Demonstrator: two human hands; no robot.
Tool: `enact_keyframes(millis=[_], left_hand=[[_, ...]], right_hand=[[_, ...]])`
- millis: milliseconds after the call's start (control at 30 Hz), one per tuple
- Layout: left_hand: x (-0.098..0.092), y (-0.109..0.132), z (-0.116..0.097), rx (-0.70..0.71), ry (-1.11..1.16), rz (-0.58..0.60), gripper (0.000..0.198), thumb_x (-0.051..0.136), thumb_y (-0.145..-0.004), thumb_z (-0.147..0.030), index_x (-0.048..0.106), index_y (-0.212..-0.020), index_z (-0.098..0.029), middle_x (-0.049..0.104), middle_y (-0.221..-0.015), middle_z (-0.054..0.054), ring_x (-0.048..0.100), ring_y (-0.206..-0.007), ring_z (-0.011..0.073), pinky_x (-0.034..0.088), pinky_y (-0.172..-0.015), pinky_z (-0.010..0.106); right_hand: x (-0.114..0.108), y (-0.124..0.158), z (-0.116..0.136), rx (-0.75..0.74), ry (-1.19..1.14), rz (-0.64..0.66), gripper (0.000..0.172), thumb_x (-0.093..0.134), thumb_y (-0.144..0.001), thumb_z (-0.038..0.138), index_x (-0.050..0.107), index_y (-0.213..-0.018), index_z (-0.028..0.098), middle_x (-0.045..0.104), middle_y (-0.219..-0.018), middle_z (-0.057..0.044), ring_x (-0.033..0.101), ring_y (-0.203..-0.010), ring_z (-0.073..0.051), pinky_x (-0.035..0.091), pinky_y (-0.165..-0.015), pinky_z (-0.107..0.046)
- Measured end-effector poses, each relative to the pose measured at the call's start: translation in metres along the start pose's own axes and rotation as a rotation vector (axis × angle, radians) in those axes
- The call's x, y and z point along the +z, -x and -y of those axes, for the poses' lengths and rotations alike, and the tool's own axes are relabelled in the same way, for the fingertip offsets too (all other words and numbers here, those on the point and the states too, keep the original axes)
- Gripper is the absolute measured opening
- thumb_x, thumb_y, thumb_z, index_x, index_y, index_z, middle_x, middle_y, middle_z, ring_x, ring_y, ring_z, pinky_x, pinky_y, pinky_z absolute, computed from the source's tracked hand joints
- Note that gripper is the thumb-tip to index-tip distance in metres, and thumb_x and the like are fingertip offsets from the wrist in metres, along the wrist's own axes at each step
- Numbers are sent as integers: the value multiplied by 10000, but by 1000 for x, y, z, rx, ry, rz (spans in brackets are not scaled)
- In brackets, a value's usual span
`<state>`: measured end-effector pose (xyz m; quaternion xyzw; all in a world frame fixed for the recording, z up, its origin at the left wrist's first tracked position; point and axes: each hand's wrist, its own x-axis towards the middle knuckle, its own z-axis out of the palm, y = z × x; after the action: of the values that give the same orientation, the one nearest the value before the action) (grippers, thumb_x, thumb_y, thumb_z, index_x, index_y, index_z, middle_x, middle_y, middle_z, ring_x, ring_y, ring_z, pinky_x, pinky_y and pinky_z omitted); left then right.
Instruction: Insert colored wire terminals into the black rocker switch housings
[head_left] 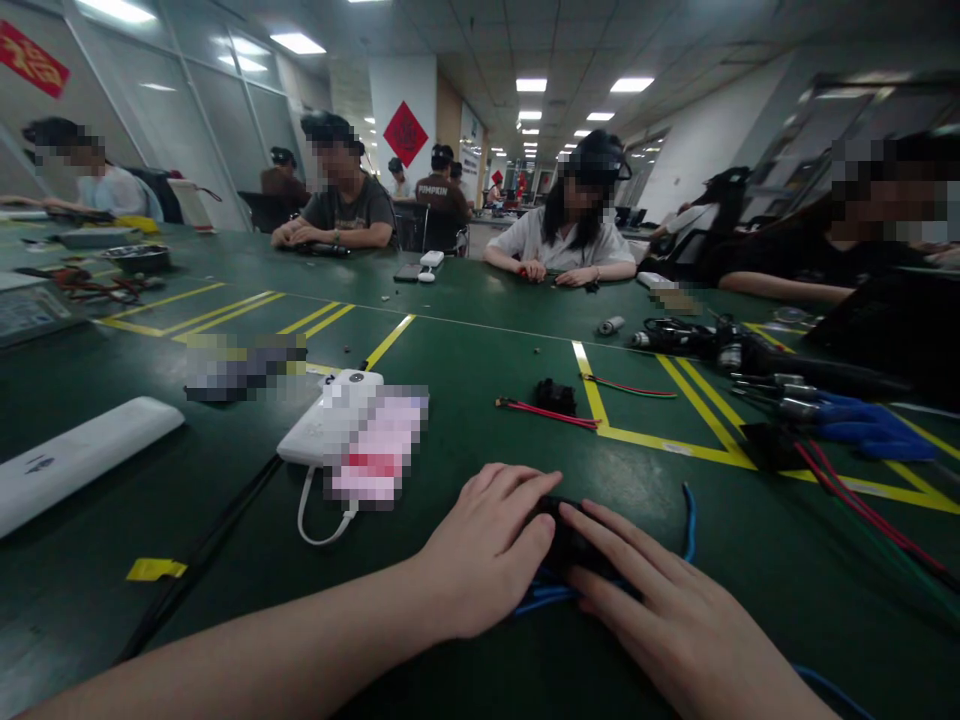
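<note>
My left hand (pixel 495 540) and my right hand (pixel 652 575) meet over a small black part (pixel 571 545) near the front of the table. Fingers of both hands press on it from either side, and they hide most of its shape. A blue cable (pixel 551 597) runs beneath the part and my hands. One end of blue cable (pixel 689 525) sticks up beyond my right hand. Farther out lie a black connector-like block (pixel 555 396) and a pair of red wires (pixel 547 411).
A white power bank (pixel 319 420) with a cable and a blurred pink item (pixel 382 445) lie to the left. A long white case (pixel 82 460) is at far left. Tools with black handles (pixel 810 365) and a blue glove (pixel 874 425) lie right. People sit across the green table (pixel 465 350).
</note>
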<state>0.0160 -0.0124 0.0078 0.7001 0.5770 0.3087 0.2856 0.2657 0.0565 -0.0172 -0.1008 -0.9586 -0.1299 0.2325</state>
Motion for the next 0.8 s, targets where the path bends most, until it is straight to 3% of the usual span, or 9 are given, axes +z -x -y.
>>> enact_keyframes(millis=[267,367,467,533,667,733,800], left_hand=[[-3,0,1,-189,19,-111,584,351,-1158,-502,595,-1631,-261,525,-1661,140,451,-1599,320,376,-1373,574],[-1,0,6,-179,23,-149,563,369,-1162,-518,611,-1608,-275,519,-1647,143,457,-1583,343,385,-1362,605],[1,1,11,-157,33,-144,544,384,-1169,-528,621,-1600,-295,510,-1638,141,466,-1570,368,417,-1333,644],[1,1,14,-151,21,-141,526,388,-1179,-532,632,-1584,-301,518,-1629,140,476,-1561,372,444,-1312,645],[4,1,17,-155,17,-144,517,392,-1185,-533,635,-1567,-284,520,-1640,150,461,-1575,379,448,-1303,651],[6,1,17,-151,22,-152,511,395,-1179,-524,640,-1558,-284,529,-1627,150,466,-1575,374,424,-1321,652],[7,1,16,-148,21,-153,511,402,-1173,-523,645,-1551,-281,534,-1613,150,463,-1581,373,399,-1338,654]], right_hand=[[24,-34,-71,13,23,63,308,669,-1045,111,831,-1254,268,731,-1560,-145,732,-1371,-341,681,-1021,-510],[39,-50,-95,6,34,84,291,745,-1075,230,781,-1363,258,708,-1560,-137,729,-1327,-337,655,-1032,-550],[51,-65,-107,18,54,100,421,791,-1076,396,705,-1459,244,672,-1547,-135,719,-1268,-323,637,-1022,-564],[54,-69,-110,35,71,102,445,785,-1078,417,693,-1481,252,661,-1557,-137,710,-1277,-329,628,-1033,-575],[51,-53,-112,112,119,98,534,732,-1104,381,616,-1616,282,595,-1684,-147,628,-1455,-376,554,-1154,-641],[42,-31,-119,186,152,88,554,608,-1151,367,547,-1699,318,598,-1715,-129,563,-1550,-364,502,-1223,-624],[29,-3,-131,281,196,66,558,559,-1153,399,551,-1702,298,643,-1674,-135,580,-1539,-387,494,-1224,-650]])
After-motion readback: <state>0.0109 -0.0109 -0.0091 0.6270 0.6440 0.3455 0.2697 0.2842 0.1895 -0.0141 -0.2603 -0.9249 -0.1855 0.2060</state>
